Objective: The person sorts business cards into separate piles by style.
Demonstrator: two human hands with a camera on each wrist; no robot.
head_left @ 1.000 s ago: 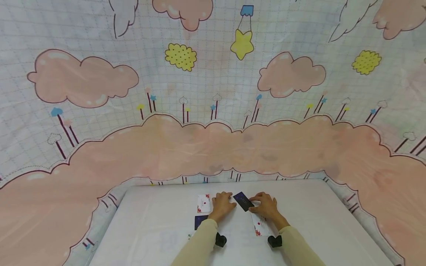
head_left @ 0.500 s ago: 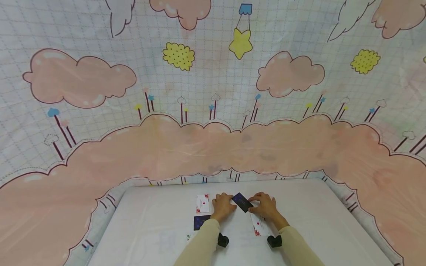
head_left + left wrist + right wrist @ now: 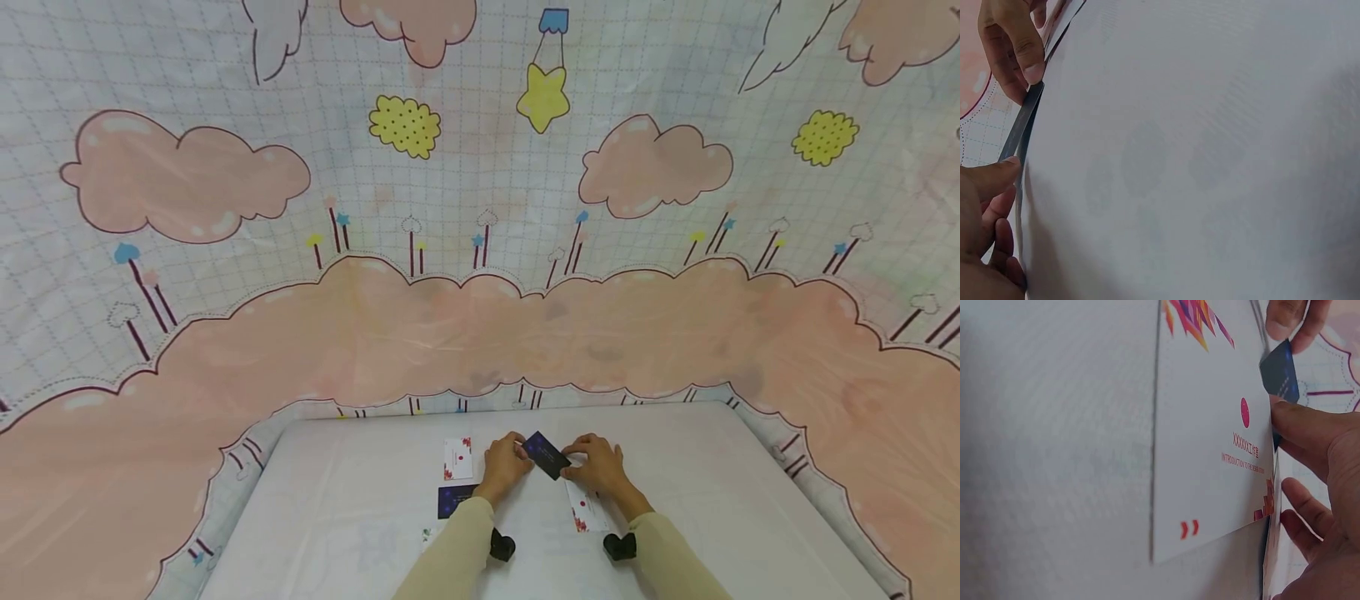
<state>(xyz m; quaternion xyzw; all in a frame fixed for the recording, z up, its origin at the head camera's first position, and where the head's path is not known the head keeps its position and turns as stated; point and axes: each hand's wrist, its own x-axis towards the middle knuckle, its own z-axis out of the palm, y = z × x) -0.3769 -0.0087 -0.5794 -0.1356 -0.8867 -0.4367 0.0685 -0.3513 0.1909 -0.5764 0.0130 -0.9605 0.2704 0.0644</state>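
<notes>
A dark blue business card [image 3: 547, 455] is held slantwise between both hands at mid-table. My left hand [image 3: 504, 465] pinches its left end, and the left thumb [image 3: 1004, 169] shows against it in the left wrist view. My right hand [image 3: 600, 467] grips the other end with thumb and fingers. Just below the right hand lies a white business card with red print [image 3: 587, 507], partly covered by that hand; it fills much of the right wrist view. Left of my left hand are another white business card [image 3: 457, 459] and a second dark blue card [image 3: 454, 501], partly under the sleeve.
A further card [image 3: 427, 534] is mostly hidden by the left sleeve. The white table [image 3: 337, 508] ends at a patterned backdrop [image 3: 480, 333] behind it. Black heart-shaped pieces [image 3: 620, 546] sit at both wrists.
My left hand has shifted slightly right, its fingers closing from beside the held card onto its left end. The right hand keeps its hold almost in place.
</notes>
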